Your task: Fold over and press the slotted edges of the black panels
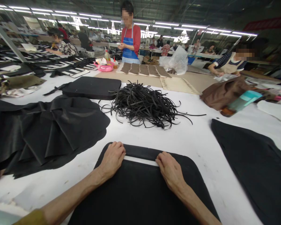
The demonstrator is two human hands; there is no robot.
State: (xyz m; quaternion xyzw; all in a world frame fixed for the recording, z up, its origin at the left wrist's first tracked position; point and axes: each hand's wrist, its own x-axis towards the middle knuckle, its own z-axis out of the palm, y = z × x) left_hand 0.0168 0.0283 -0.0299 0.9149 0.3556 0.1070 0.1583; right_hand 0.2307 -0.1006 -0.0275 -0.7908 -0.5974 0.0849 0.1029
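Note:
A black, leather-like panel (pixel 140 190) with rounded corners lies flat in front of me. Along its far edge runs a black band (pixel 140 152), and a narrow white strip (pixel 141 161) shows between that band and the panel's middle. My left hand (pixel 114 157) is closed on the left part of the band, its fingers curled over. Toward the band's right part, my right hand (pixel 170 170) is also closed on it with bent fingers. Both fingertips are partly hidden. A heap of thin black strips (pixel 146 104) lies just beyond the panel.
Draped black sheets (pixel 49 131) lie left, with a thick black stack (pixel 92 87) behind them. At right are another black panel (pixel 253 165), a teal-lidded bottle (pixel 240 103) and brown fabric (pixel 222 93). A pink basket (pixel 104 67) stands farther back. Co-workers stand or sit beyond.

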